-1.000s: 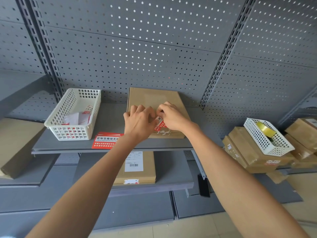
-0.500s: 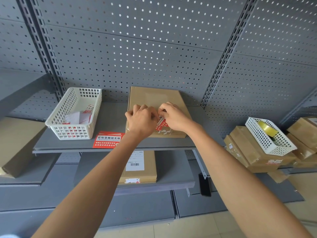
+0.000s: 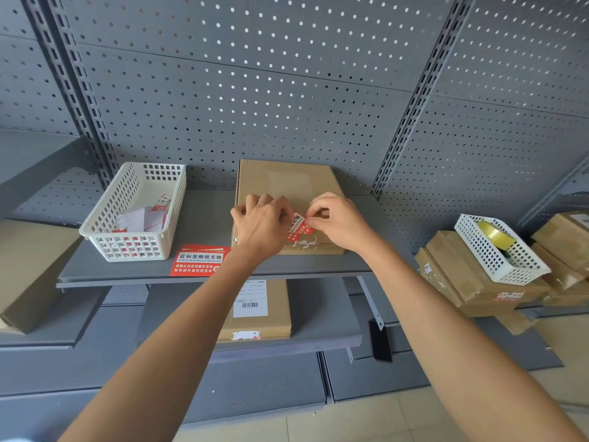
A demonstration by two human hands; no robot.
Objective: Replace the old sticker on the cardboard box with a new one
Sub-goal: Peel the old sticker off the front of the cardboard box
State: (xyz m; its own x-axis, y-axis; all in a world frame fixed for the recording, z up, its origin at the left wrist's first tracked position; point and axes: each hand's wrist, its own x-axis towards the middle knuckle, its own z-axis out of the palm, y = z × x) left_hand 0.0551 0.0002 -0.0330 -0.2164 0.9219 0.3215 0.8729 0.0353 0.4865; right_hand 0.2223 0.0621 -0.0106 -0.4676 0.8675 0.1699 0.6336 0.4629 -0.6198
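A flat brown cardboard box [image 3: 287, 183] lies on the grey shelf [image 3: 204, 218] in front of me. A red old sticker [image 3: 298, 227] sits at the box's near edge, partly lifted, with torn white residue below it. My right hand [image 3: 338, 221] pinches the sticker's right edge between thumb and forefinger. My left hand [image 3: 259, 228] rests curled on the box's near left part, fingertips at the sticker's left side. A new red sticker [image 3: 199, 260] with white writing lies flat on the shelf, left of the box.
A white plastic basket [image 3: 134, 215] with torn sticker scraps stands at the shelf's left. Another labelled box [image 3: 258, 311] lies on the lower shelf. Stacked boxes [image 3: 471, 282] and a white basket holding a tape roll [image 3: 495, 234] sit to the right. Pegboard wall behind.
The old sticker has come further off the box, its top edge now raised between my hands. Both hands stay at the box's near edge, the right pulling slightly to the right.
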